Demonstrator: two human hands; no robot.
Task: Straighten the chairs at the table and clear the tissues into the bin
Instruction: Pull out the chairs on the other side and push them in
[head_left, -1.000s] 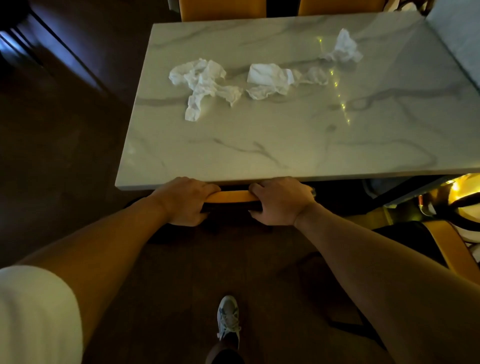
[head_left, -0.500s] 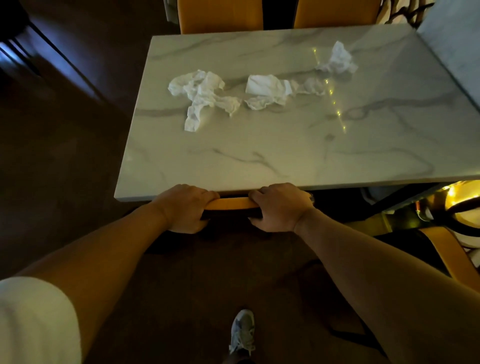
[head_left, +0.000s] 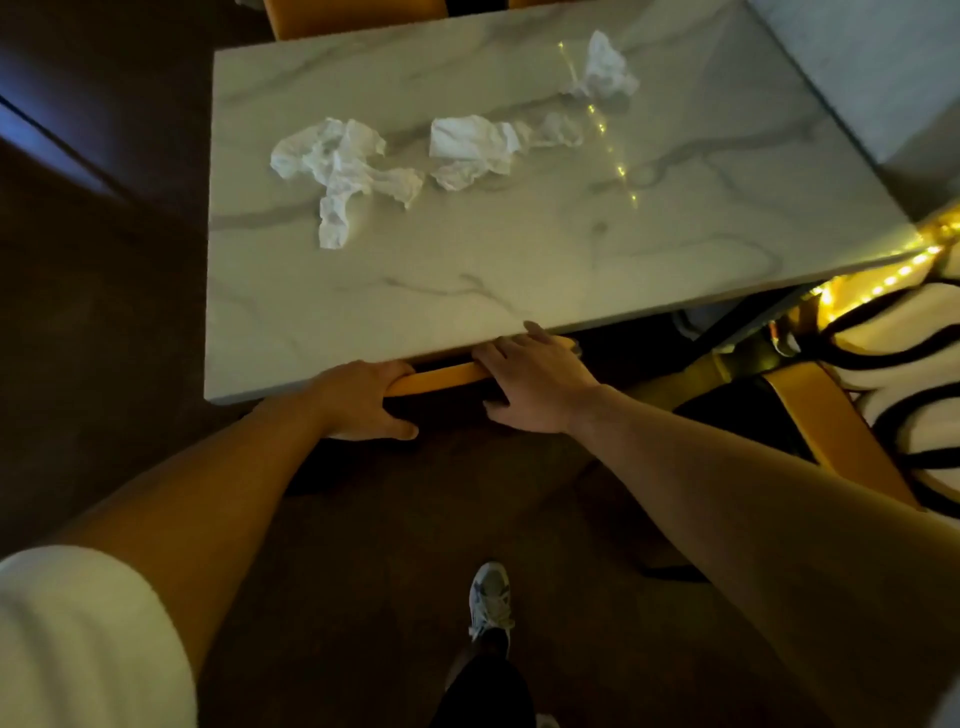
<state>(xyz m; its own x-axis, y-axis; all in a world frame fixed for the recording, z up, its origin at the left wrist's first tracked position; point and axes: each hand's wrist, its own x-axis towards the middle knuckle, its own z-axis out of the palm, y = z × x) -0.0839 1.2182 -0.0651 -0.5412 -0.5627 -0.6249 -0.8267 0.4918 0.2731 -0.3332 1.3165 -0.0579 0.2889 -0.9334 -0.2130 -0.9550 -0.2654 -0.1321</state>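
- Dim room, dark floor, pale marble table (head_left: 519, 270) filling the upper view; string of small yellow lights at right.
- Left hand (head_left: 363, 397) curled round the yellow top rail of the near chair (head_left: 439, 371), thumb underneath, knuckles almost under the table's edge.
- Right hand (head_left: 535, 384) laid on the same rail further along, fingers straightened and spread, tips reaching the table's edge; gripping nothing, by the look of it.
- Chair tucked nearly flush under the table, only the rail showing between the two hands.
- Risk, as a judgement: pinched fingers between rail and tabletop edge if pushed further in, since the right fingertips sit in that gap.
- Risk: chair swinging askew if driven by the gripping left hand alone, with the right only resting.
- Three crumpled tissues beyond both hands, none touched: large tissue (head_left: 345, 174) ahead of the left hand, middle tissue (head_left: 475, 148) ahead of the gap between the hands, far tissue (head_left: 605, 67) well beyond the right hand.
- Risk: light tissues sliding or dropping off if the table gets jolted by the chair.
- Second yellow chair (head_left: 852, 441) off to the right of the right hand, angled away, likely unstraightened.
- No bin in sight.
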